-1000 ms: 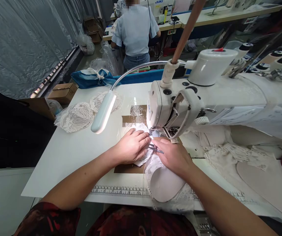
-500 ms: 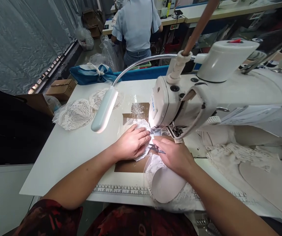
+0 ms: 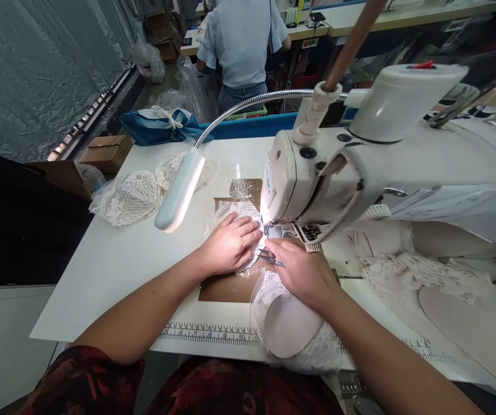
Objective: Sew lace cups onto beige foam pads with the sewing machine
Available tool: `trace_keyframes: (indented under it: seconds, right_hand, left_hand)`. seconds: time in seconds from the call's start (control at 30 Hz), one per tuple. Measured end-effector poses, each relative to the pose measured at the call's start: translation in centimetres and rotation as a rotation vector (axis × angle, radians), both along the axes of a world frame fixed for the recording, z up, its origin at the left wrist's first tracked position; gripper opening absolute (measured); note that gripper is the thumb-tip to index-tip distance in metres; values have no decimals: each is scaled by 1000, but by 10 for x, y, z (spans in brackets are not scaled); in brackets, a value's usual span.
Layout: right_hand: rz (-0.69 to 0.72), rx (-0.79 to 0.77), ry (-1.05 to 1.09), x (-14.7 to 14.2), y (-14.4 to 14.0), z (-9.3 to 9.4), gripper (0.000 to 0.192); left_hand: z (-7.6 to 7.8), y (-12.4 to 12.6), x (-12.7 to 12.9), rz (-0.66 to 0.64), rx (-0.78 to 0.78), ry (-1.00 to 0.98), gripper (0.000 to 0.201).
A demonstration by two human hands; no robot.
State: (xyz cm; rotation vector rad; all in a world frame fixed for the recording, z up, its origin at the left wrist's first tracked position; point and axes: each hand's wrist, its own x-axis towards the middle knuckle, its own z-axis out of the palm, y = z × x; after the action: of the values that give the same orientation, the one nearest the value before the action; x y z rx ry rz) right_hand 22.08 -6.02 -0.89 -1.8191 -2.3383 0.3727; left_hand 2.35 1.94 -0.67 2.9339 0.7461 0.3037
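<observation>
My left hand [image 3: 230,245] lies flat, fingers spread, on a white lace piece [image 3: 234,209] just left of the needle of the sewing machine [image 3: 288,173]. My right hand [image 3: 306,268] is closed around small thread snips [image 3: 272,259], their blades pointing left toward the lace edge. Its fingertips are close in front of the presser foot. Below the right hand, a pale moulded cup with a lace border [image 3: 291,325] rests at the table's front edge. The part of the lace under my left palm is hidden.
A lamp head [image 3: 181,190] on a bendable neck hangs over the white table [image 3: 122,265]. Cream lace pieces [image 3: 129,199] lie at the back left. More lace and cup material [image 3: 455,323] lies to the right. A printed ruler [image 3: 208,333] runs along the front. Beyond sits a person [image 3: 241,52].
The lace under my left hand has slid slightly away from me, so less of its near edge shows. Both hands stay near the needle, and the snips remain in my right hand.
</observation>
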Motion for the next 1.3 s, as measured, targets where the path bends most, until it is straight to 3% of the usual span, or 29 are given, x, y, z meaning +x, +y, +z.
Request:
trace_keyframes:
  seconds: [0.2,0.43,0.57,0.67,0.77,0.9,1.03,1.13,1.23,1.3]
  right_hand:
    - [-37,-7,189,5,1,11,36]
    - [-184,-258,262,37,-15,38,37]
    - [-142,-405,244,53,-46,30,34]
    - [-114,-384,219,51,-66,22,34]
    - [-92,-264,293,38,-69,24,35]
    - [-98,-146,361,9,-54,38,29]
    - [-44,-236,458,-30,-32,49,31]
    - [107,-193,543,-63,-10,53,31]
    - [203,71,558,-96,27,57,34]
    - [247,249,585,-116,60,59,36]
  left_hand:
    - [0,1,0,68,-10,11,40]
    - [0,-1,-3,115,-6,29,43]
    - [-2,-4,-6,132,25,32,43]
    - [2,-10,-6,198,13,52,41]
    - [15,-16,-8,306,-76,114,36]
    - [32,-18,-27,376,-165,181,18]
    - [36,-18,-73,453,-227,150,24]
    - [41,-18,-117,558,-284,133,6]
    - [62,-13,-155,701,-156,50,18]
    - [83,-5,-172,827,90,-75,17]
